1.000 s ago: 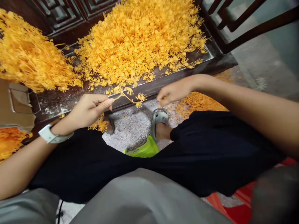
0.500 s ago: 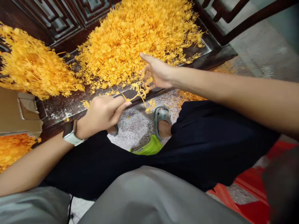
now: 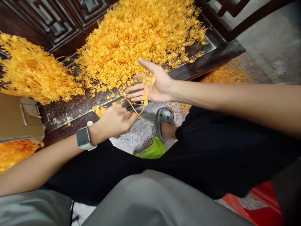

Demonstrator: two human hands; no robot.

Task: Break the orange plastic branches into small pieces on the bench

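Note:
My left hand point(image 3: 117, 120), with a smartwatch on its wrist, is closed in a pinch on the end of a thin yellow plastic sprue point(image 3: 134, 108). From the pinch the strand bends up towards my right hand point(image 3: 155, 83). That hand is open, palm showing and fingers stretched out to the left. Small yellow branched pieces point(image 3: 150, 80) on the strand lie against its palm. Just behind both hands rises a large heap of the same yellow plastic pieces point(image 3: 141, 34). A few loose pieces point(image 3: 99, 110) lie beside my left hand at the bench edge.
The heap lies on a dark wooden bench point(image 3: 221, 58) with a lattice back. A second yellow pile point(image 3: 35, 69) stands at the left, above a cardboard box point(image 3: 10, 116) and orange pieces point(image 3: 18, 153). Yellow scraps point(image 3: 228, 73) litter the floor. A sandalled foot point(image 3: 166, 122) is below.
My right hand has turned its palm into view, with fingers stretched left. My left hand has moved right and slightly down, still pinching the strand. The yellow pieces now lie against the right palm.

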